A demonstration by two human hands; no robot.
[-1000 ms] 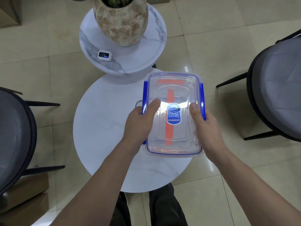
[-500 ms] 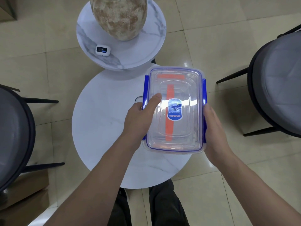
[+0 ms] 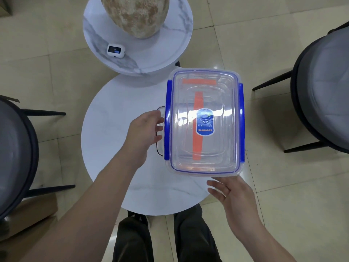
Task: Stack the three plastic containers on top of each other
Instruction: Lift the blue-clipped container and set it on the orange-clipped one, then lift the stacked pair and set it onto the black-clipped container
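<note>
Both grips open — left hand [image 3: 144,129] (fingers spread) beside container [image 3: 204,121].

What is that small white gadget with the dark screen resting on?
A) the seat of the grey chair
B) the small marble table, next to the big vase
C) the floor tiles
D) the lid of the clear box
B: the small white gadget lies on the small marble table, just beside the vase, apart from the clear box.
</note>
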